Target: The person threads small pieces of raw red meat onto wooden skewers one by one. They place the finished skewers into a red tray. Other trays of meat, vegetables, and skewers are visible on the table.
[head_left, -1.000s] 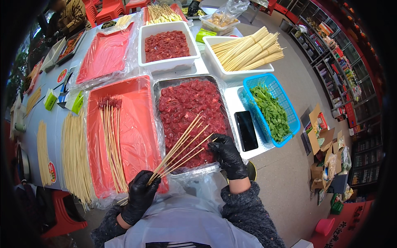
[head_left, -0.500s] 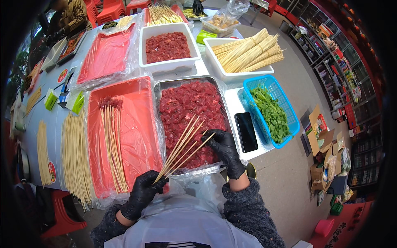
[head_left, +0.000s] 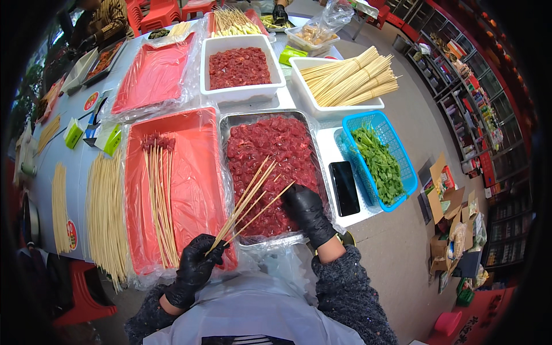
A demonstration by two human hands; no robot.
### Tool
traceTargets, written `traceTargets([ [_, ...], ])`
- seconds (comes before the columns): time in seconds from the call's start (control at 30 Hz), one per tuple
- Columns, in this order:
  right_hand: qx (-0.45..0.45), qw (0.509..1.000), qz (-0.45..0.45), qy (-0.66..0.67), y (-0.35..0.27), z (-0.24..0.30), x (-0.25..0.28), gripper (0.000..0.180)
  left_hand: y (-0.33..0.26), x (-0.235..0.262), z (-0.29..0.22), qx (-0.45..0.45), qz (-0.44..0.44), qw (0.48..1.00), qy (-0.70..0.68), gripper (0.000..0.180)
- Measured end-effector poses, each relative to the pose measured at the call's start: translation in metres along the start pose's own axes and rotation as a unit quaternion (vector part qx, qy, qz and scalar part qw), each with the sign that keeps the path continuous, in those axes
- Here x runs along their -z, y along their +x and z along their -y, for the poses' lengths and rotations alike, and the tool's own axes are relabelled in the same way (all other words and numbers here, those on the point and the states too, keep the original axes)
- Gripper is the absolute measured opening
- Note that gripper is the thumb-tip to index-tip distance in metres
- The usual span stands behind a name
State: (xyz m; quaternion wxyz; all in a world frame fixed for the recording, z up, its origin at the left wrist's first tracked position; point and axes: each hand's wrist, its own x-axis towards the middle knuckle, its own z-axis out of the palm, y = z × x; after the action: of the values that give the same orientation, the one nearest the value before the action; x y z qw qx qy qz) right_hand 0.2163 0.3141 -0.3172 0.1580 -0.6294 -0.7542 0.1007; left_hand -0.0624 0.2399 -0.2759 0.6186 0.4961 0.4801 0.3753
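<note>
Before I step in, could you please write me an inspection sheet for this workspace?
Surface: pale table, crowded with trays and tubs.
Job's things: meat in a metal tray; meat-tipped skewers in the red tray; loose sticks farther left.
Clutter: phone between metal tray and blue basket of greens.
Hands: left hand, black-gloved, holds fanned sticks; right hand, also gloved, is over the meat, its grip unclear.
Cables: nothing seen.
Surroundings: red stools and another person's gloved hand beyond; shelves and open boxes to the right.
</note>
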Motion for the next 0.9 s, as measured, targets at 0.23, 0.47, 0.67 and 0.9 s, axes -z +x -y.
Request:
traceTargets([
  [0.23,-0.003,1.000,0.005,0.001,0.003,0.001,-0.006,0.008,0.001,0.001,0.002,-0.006,-0.001,1.000,-0.010,0.010],
  [0.47,-0.013,0.994,-0.051,0.095,0.002,-0.002,-0.009,0.014,0.000,0.003,0.003,-0.022,-0.008,1.000,0.021,0.013],
  [0.67,-0.187,0.790,-0.091,0.577,-0.012,-0.012,0.024,0.017,0.001,0.005,0.001,-0.112,-0.037,0.976,0.183,0.016],
  [0.9,-0.224,0.680,-0.083,0.693,-0.019,-0.017,0.031,0.019,0.001,0.001,-0.012,-0.151,-0.047,0.952,0.261,0.016],
])
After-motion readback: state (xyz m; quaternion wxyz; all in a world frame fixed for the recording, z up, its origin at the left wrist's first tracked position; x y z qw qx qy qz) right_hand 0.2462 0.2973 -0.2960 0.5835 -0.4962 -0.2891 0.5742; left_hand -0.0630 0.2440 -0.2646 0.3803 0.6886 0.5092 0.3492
